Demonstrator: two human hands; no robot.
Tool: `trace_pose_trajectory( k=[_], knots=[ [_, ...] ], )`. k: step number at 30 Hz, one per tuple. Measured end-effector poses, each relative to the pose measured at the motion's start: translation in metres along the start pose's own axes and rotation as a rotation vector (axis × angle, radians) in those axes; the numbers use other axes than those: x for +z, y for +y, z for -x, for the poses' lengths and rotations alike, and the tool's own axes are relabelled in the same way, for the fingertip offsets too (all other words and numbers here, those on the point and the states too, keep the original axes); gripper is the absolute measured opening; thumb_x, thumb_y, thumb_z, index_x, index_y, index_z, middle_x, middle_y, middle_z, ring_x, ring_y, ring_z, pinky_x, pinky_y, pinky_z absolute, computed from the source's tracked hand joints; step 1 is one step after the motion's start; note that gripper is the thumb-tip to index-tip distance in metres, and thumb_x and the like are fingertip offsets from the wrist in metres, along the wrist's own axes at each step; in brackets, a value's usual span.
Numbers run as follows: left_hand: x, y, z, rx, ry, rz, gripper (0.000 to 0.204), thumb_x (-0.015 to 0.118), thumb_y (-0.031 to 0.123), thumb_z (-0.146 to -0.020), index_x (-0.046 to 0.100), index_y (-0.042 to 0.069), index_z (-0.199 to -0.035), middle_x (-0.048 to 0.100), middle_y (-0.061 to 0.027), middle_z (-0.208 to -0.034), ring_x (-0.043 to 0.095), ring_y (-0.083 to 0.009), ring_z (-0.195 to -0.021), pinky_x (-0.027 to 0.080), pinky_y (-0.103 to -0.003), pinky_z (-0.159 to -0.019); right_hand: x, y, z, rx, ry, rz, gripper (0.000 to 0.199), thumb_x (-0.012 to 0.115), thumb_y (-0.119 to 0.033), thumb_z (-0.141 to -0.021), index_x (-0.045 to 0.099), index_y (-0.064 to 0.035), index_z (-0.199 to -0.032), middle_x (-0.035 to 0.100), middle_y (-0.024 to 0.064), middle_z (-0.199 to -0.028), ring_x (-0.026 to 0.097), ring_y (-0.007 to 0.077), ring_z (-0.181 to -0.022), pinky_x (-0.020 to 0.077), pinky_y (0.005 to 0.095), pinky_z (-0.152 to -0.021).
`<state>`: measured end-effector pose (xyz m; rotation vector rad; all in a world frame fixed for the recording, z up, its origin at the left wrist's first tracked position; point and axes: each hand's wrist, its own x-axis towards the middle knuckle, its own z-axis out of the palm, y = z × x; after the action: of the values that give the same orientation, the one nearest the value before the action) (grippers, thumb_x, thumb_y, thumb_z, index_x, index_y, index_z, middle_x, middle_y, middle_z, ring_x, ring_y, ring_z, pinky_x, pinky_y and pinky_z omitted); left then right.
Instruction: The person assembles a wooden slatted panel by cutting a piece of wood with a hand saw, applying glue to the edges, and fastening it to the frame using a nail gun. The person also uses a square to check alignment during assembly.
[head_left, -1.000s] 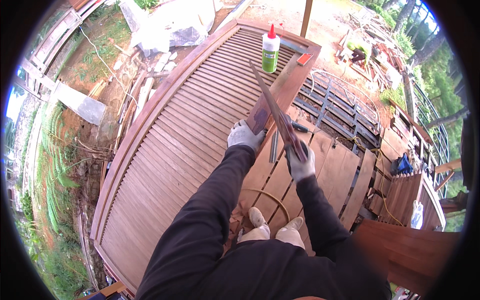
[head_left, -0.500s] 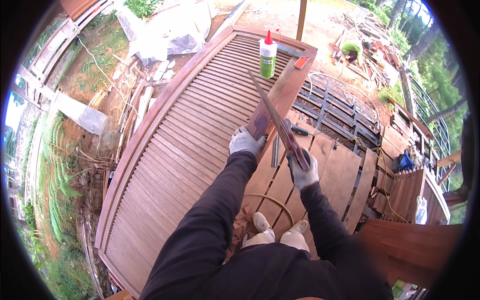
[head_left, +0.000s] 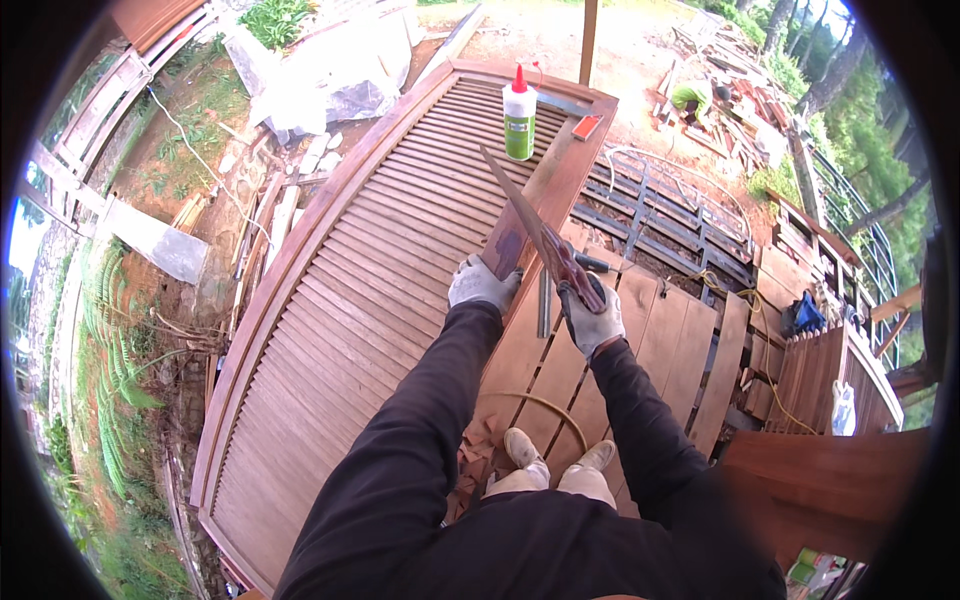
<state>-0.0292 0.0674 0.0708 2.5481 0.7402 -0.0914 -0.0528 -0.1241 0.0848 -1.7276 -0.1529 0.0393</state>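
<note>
A large louvered wooden panel (head_left: 330, 310) lies in front of me. My left hand (head_left: 482, 282), in a pale glove, is closed on the right rail (head_left: 562, 165) of that panel, beside a dark stained patch of wood. In my right hand (head_left: 593, 312), also gloved, is a handsaw (head_left: 535, 222) gripped by its reddish-brown handle. Its narrowing blade slants up and left across the rail. Near the panel's far end a white and green glue bottle (head_left: 519, 118) with a red cap stands upright on the slats.
At the panel's far corner lie a metal square (head_left: 562, 104) and a small orange item (head_left: 587, 127). Below the rail are a dark-handled tool (head_left: 590, 262) and plank decking (head_left: 640, 320). A dark metal frame (head_left: 650, 220) lies beyond. Far right, a person (head_left: 692, 97) crouches by scrap wood.
The saw and my right hand have shifted slightly down and left. My left hand keeps its place on the rail. The whole view has drifted a little.
</note>
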Motion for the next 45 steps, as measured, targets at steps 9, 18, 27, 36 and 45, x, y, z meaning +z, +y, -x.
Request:
trace_pose_trajectory(
  k=[9,18,27,36,45],
  knots=[
    [0.006,-0.014,0.002,-0.008,-0.015,-0.012,0.079,0.075,0.057,-0.080,0.053,-0.001,-0.129,0.060,-0.0231,-0.130,0.060,-0.0363,-0.123,0.051,-0.043,-0.102,-0.070,-0.005,0.150,0.248,0.048,0.007,0.012,0.068,-0.011,-0.093,0.067,0.0009,-0.097,0.063,0.0085,-0.071,0.064,0.0111,-0.067,0.0497,0.0317,-0.062],
    [0.002,-0.011,-0.002,-0.020,-0.017,0.009,0.081,0.075,0.061,-0.080,0.054,-0.002,-0.126,0.061,-0.0234,-0.129,0.061,-0.0358,-0.122,0.050,-0.043,-0.101,-0.024,0.025,0.057,0.040,0.027,-0.020,0.014,0.069,-0.012,-0.094,0.067,0.0008,-0.099,0.065,0.0085,-0.074,0.058,0.0115,-0.068,0.0492,0.0331,-0.063],
    [0.007,-0.005,0.002,0.022,0.004,0.007,0.078,0.075,0.058,-0.082,0.054,-0.002,-0.127,0.061,-0.0248,-0.129,0.060,-0.0368,-0.123,0.050,-0.043,-0.102,-0.026,0.024,0.044,0.064,0.011,-0.026,0.013,0.068,-0.010,-0.094,0.068,0.0005,-0.101,0.063,0.0049,-0.071,0.056,0.0089,-0.065,0.0473,0.0308,-0.060],
    [0.012,-0.019,-0.002,0.011,0.054,-0.023,0.078,0.075,0.058,-0.082,0.054,-0.003,-0.125,0.063,-0.0243,-0.128,0.061,-0.0371,-0.122,0.050,-0.044,-0.101,-0.079,-0.007,0.156,0.222,0.010,0.055,0.012,0.068,-0.009,-0.094,0.067,0.0014,-0.100,0.064,0.0056,-0.074,0.058,0.0095,-0.069,0.0495,0.0314,-0.064],
    [0.008,-0.007,0.003,0.008,0.014,-0.017,0.079,0.075,0.059,-0.082,0.054,-0.002,-0.127,0.062,-0.0244,-0.128,0.062,-0.0371,-0.121,0.050,-0.044,-0.101,-0.018,0.014,0.032,0.024,-0.004,0.000,0.015,0.071,-0.012,-0.092,0.065,0.0008,-0.098,0.061,0.0095,-0.071,0.055,0.0107,-0.066,0.0479,0.0330,-0.062]
  ],
)
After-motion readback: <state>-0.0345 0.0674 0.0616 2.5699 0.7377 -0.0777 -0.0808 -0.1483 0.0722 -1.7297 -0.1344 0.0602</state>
